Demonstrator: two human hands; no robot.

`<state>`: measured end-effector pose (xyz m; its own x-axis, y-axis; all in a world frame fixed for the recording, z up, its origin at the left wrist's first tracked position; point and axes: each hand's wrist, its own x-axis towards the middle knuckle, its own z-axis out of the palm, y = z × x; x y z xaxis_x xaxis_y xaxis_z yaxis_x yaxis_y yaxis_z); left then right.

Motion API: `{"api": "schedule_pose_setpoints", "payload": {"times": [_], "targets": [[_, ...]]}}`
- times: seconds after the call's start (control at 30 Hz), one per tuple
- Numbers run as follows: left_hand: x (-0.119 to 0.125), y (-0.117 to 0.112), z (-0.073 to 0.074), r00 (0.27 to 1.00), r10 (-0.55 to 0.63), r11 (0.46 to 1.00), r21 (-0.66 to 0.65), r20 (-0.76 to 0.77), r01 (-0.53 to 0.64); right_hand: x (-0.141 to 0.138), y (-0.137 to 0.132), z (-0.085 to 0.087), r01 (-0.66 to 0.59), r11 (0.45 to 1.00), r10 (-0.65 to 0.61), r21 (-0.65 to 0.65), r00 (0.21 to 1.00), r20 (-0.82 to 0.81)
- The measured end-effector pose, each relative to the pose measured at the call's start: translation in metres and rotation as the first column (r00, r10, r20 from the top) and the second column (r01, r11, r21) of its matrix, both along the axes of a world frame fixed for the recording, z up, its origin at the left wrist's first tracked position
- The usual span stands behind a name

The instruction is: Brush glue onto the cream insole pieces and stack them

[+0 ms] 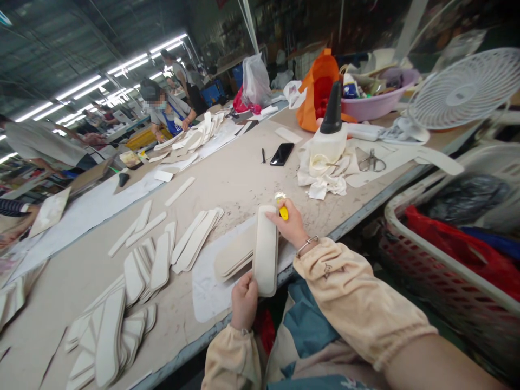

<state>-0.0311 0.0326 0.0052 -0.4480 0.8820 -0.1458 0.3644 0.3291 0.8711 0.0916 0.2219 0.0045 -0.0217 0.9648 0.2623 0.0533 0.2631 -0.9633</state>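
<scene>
My left hand (244, 299) is closed on the near end of a long cream insole strip (265, 248), holding it above the table's front edge. My right hand (289, 223) grips a small yellow-handled tool (283, 209) beside the strip's far end, fingers touching the strip's edge. Under the strip lies a small stack of similar strips (234, 253) on a white sheet (207, 287).
Several cream strips lie in rows at left (138, 265). A glue bottle with a black nozzle (331, 130), rags, scissors (370, 161), a black phone (281, 154) and a white fan (467, 89) sit further back. A basket (439, 260) stands at right. Other people work at the far end.
</scene>
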Motion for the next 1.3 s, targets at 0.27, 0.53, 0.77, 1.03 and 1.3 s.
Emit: {"api": "schedule_pose_setpoints", "payload": {"times": [0.27,0.53,0.77,1.03,1.3], "targets": [[-0.002,-0.002,-0.004,0.998,-0.015,1.000,-0.022,0.057,0.016,0.000,0.003,-0.001,0.033,0.999,-0.032,-0.006,0.999,0.023],[0.001,0.003,-0.010,0.997,-0.077,0.997,0.000,0.011,0.077,0.046,0.004,0.008,-0.010,0.988,-0.057,0.152,0.899,0.435],[0.015,0.027,-0.013,0.758,-0.283,0.950,-0.061,-0.587,0.307,0.097,0.019,0.005,-0.273,0.914,-0.026,0.301,0.699,0.715],[0.024,0.044,-0.016,0.603,-0.406,0.890,-0.150,-0.687,0.430,0.131,0.025,-0.017,-0.212,0.956,-0.029,0.205,0.626,0.779],[0.027,0.045,-0.036,0.432,-0.247,0.904,-0.045,-0.868,0.426,0.139,0.028,-0.015,-0.394,0.807,-0.134,0.440,0.603,0.786]]}}
